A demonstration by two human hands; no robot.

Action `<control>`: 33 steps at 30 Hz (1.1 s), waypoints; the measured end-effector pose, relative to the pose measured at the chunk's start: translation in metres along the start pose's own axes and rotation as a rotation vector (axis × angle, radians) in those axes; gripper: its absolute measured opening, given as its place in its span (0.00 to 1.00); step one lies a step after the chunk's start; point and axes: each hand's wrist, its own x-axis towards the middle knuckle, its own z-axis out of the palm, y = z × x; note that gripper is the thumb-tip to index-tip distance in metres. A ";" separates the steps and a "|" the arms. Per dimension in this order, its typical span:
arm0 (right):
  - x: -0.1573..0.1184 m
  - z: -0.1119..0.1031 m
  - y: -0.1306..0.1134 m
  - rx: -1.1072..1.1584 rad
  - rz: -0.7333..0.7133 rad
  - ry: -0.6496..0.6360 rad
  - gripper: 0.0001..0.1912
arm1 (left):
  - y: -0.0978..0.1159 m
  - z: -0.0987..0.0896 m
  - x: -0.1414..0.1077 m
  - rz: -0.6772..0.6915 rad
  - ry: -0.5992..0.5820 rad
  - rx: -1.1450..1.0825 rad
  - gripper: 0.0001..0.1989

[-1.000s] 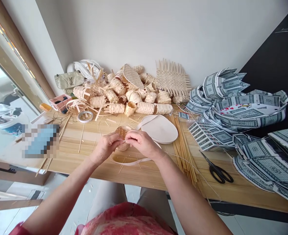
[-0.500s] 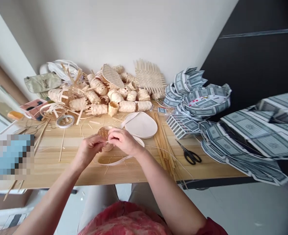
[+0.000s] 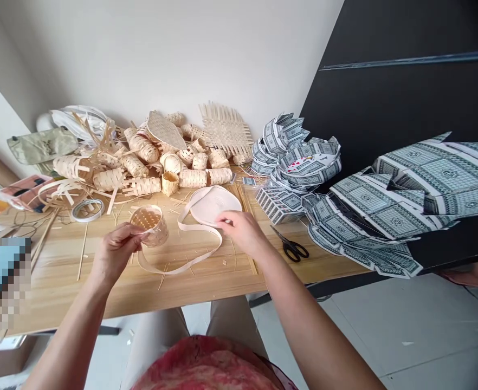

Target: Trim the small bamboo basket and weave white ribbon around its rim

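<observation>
My left hand (image 3: 115, 254) is shut around a small woven bamboo basket (image 3: 149, 225), held tilted above the wooden table (image 3: 56, 292). A pale flat strip (image 3: 178, 262) loops over the table from the basket area to a coil of the same strip (image 3: 217, 206). My right hand (image 3: 241, 230) is apart from the basket, its fingertips at the coil's near edge. Whether those fingers pinch the strip is hidden.
Behind lie a heap of woven bamboo pieces (image 3: 141, 168) and a woven mat (image 3: 226, 130). A tape roll (image 3: 86, 210) sits left, black-handled scissors (image 3: 290, 246) right, beside stacks of grey-green printed card sheets (image 3: 369, 211). Loose bamboo slivers litter the table.
My hands have separated: the right moved rightward from the basket to the coil, and the left drew the basket leftward. The view has also swung, shifting the table leftward.
</observation>
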 end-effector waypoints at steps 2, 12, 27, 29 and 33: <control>-0.006 -0.002 0.020 -0.080 0.086 -0.049 0.08 | 0.004 -0.001 -0.003 -0.049 0.068 -0.029 0.05; 0.007 0.040 0.045 -0.281 0.170 -0.240 0.08 | 0.012 -0.001 -0.015 -0.053 0.216 -0.238 0.05; -0.013 0.015 0.051 -0.236 0.135 -0.166 0.09 | 0.011 -0.004 -0.019 -0.058 0.190 -0.280 0.05; -0.015 0.009 0.056 -0.232 0.108 -0.154 0.10 | 0.013 -0.003 -0.019 -0.068 0.173 -0.324 0.06; -0.023 -0.020 0.064 -0.233 0.119 -0.074 0.10 | 0.017 -0.004 -0.021 -0.103 0.171 -0.385 0.09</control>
